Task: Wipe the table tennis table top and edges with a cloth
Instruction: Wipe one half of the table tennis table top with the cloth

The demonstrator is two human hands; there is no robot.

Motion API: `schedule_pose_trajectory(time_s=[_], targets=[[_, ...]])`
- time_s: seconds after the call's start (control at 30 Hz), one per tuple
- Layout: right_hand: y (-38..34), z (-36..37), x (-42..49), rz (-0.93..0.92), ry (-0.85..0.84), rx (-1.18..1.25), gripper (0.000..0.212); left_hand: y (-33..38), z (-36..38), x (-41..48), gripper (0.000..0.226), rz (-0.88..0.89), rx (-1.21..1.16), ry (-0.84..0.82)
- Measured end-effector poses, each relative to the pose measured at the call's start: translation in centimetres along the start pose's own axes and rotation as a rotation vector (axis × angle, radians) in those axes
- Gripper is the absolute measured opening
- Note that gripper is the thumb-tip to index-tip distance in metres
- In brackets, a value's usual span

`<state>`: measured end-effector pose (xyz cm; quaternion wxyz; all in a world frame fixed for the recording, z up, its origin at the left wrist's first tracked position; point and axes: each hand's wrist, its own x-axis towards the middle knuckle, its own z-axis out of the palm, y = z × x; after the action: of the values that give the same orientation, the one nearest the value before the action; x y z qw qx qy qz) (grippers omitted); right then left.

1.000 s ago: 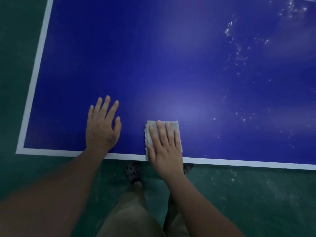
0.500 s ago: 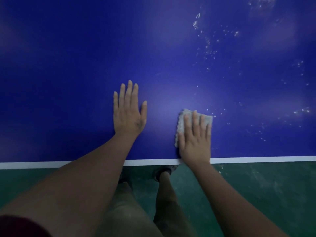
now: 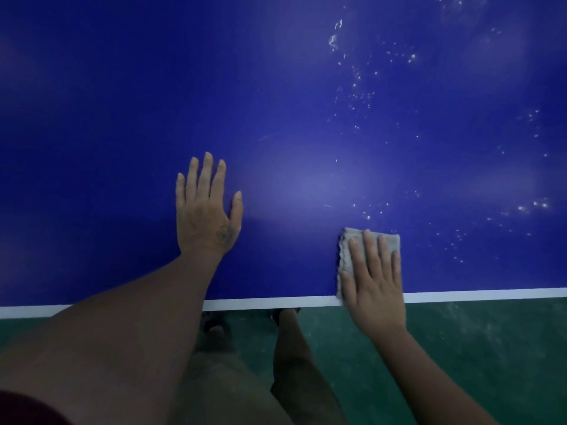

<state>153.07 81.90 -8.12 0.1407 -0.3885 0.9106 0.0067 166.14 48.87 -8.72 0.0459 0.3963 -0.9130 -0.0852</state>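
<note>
At the near edge of the desk (image 3: 270, 303), the right hand (image 3: 372, 289) lies flat, fingers straight, pressing the grey cloth (image 3: 347, 256) over the white line. The cloth looks soft, light and limp, so it is probably best driven under a spread palm. Farther in, the left hand (image 3: 205, 216) rests open on the desk; white specks (image 3: 362, 96) lie beyond.

The left hand (image 3: 206, 210) lies palm down on the table tennis table (image 3: 122, 118), a little in from the near edge, with fingers straight and slightly spread. The right hand (image 3: 376, 280) presses flat, fingers straight, on the cloth (image 3: 346, 253) at the near edge, with its wrist off the table.
</note>
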Motion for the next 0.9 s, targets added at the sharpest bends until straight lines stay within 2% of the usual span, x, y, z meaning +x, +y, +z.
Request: schedule_pose_trajectory(time_s=[0.13,0.23,0.33,0.47,0.57,0.67,0.77,0.9], targets=[[-3.5,0.0,1.6,0.068,0.018,0.035,0.068,0.2,-0.1,0.1,0.066,0.002,-0.001,0.012],[-9.3,-0.3,5.3,-0.021,0.064,0.089,0.067,0.1,0.0,0.1,0.066,-0.001,0.009,0.017],[-12.0,-0.8,8.8,-0.11,0.103,0.091,0.067,0.0,0.3,0.0,0.065,0.004,0.012,0.026],[-8.4,-1.3,10.0,-0.22,0.082,0.041,0.065,0.2,0.2,0.0,0.064,0.0,-0.005,0.048],[-2.5,-1.6,8.8,-0.078,0.069,0.03,0.066,0.4,0.2,0.1,0.06,-0.014,-0.027,0.08],[2.0,-2.0,6.8,0.061,0.064,0.028,0.066,1.4,0.0,1.8,0.055,-0.104,-0.072,0.107],[1.7,-2.1,6.3,0.032,0.047,-0.019,0.067,2.7,0.0,3.9,0.066,-0.216,-0.062,0.076],[-4.3,-2.3,9.6,-0.193,0.038,-0.014,0.066,3.0,0.7,4.3,0.07,-0.245,-0.012,0.036]])
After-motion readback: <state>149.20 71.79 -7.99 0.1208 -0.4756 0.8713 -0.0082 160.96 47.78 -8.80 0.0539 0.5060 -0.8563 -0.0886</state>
